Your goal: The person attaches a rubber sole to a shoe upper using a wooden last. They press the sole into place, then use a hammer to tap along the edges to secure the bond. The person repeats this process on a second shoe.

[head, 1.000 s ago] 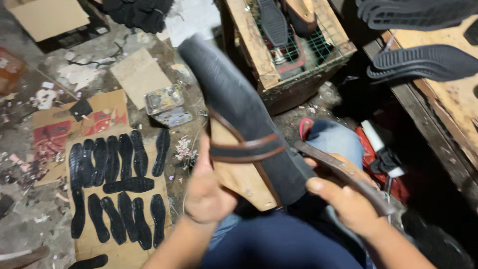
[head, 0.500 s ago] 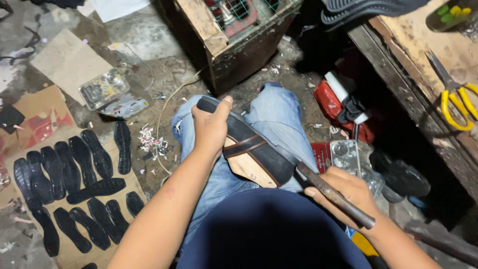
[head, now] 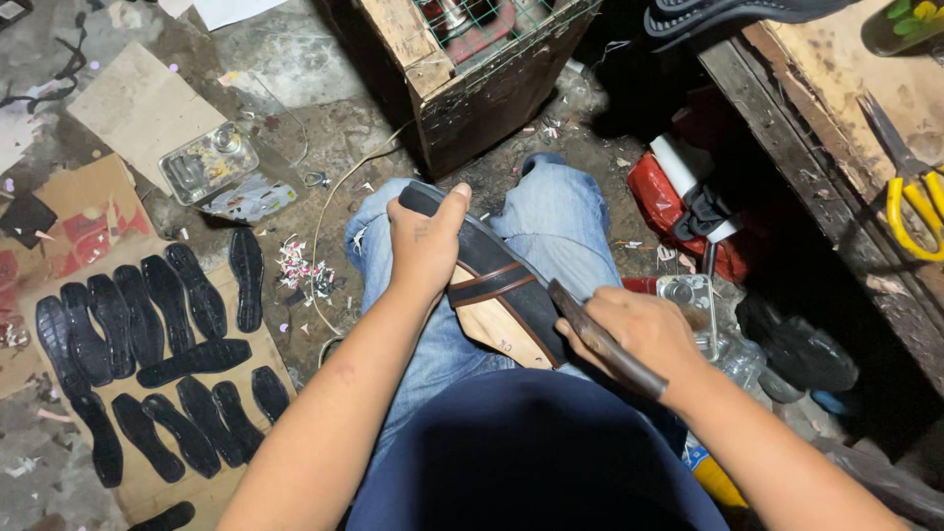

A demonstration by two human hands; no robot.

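— Sandal with a black rubber sole and brown straps (head: 497,285), where is it?
— Across the lap, on the blue-jeaned thighs. The left hand (head: 423,246) grips its toe end, fingers wrapped tight and thumb pressed on the sole edge. The right hand (head: 639,329) has its fingers curled shut round a dark wooden-handled tool (head: 605,344), whose tip meets the sandal's side.
— Containers, biggest first?
— A wooden crate with green wire mesh (head: 472,59) stands ahead of the knees; something red and metal sits inside, hard to make out. A flat sheet of brown cardboard (head: 147,472) carries loose black rubber soles (head: 147,324), roughly fourteen, in two rows. A small clear plastic tray (head: 206,162) holds a little jar; I cannot tell what else is in it.
— Anything else counted?
— One pair of yellow-handled scissors (head: 910,197) on the wooden bench (head: 836,108) at right.
— And the floor?
— Grimy grey concrete floor (head: 324,59), littered with paper scraps and trimmings, dimly lit.
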